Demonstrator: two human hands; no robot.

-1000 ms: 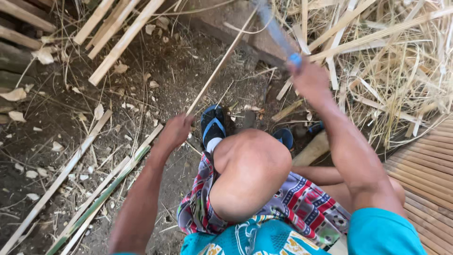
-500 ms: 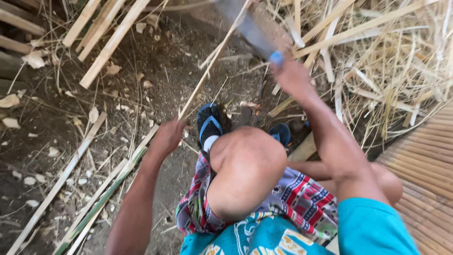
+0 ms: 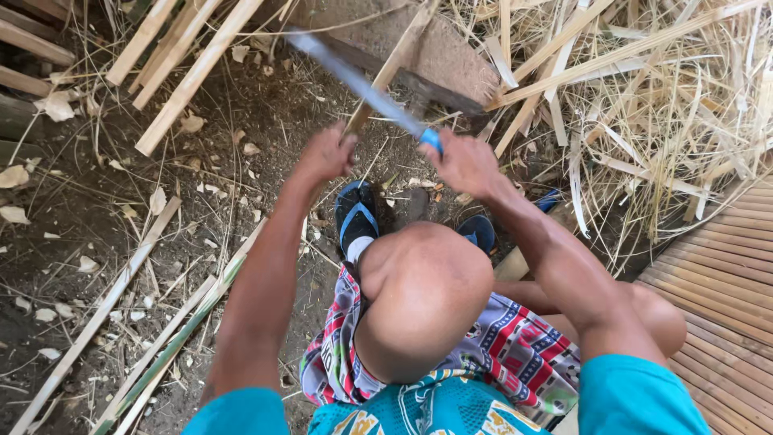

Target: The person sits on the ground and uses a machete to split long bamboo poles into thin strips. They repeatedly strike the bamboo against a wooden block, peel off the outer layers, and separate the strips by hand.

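Observation:
My left hand (image 3: 326, 153) grips a thin bamboo strip (image 3: 392, 68) that runs up and away to a wooden block (image 3: 435, 52). My right hand (image 3: 465, 163) holds a long knife (image 3: 354, 80) by its blue handle end. The blade slants up to the left and lies across the strip just above my left hand. My bent knee (image 3: 423, 298) and patterned shorts (image 3: 515, 346) fill the lower middle. My feet in dark sandals with blue straps (image 3: 357, 213) rest on the dirt below the hands.
Split bamboo slats (image 3: 181, 76) lie at the upper left, and long strips (image 3: 173, 334) lie on the dirt at the lower left. A heap of thin shavings and strips (image 3: 668, 105) fills the right. A slatted bamboo platform (image 3: 725, 314) borders the lower right.
My left hand has slid up along the strip toward the block. My right hand has swung the knife down from high at the right until the blade lies across the strip.

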